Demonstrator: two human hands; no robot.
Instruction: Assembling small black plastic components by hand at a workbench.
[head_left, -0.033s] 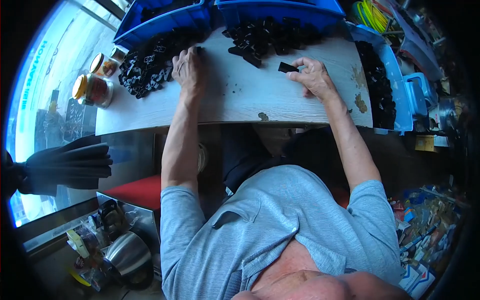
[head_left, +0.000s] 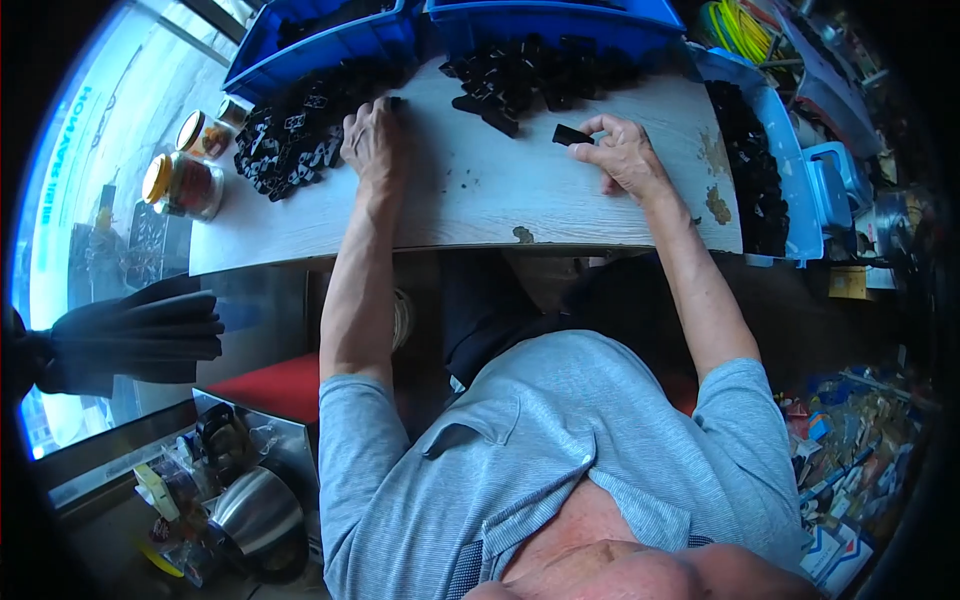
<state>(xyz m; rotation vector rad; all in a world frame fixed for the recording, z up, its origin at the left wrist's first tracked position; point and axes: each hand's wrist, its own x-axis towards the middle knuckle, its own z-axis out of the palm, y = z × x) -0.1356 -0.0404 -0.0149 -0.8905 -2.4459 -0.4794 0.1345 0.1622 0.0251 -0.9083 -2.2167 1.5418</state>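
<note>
On the pale tabletop, my right hand (head_left: 630, 160) pinches a flat, black rectangular plastic piece (head_left: 571, 135) between thumb and fingers, its end sticking out to the left. My left hand (head_left: 371, 145) reaches to the right edge of a heap of small black clip-like parts (head_left: 290, 145), fingers curled downward. A dark bit shows beside its fingertips, but what they grip is hidden. Between the hands, farther back, lies a second heap of larger black pieces (head_left: 540, 75).
Two blue bins (head_left: 325, 50) (head_left: 560, 28) stand along the table's back. Lidded jars (head_left: 185, 185) sit at the left edge. To the right is a light-blue crate (head_left: 800, 190) of black parts. Dark crumbs and chipped patches mark the tabletop (head_left: 470, 215).
</note>
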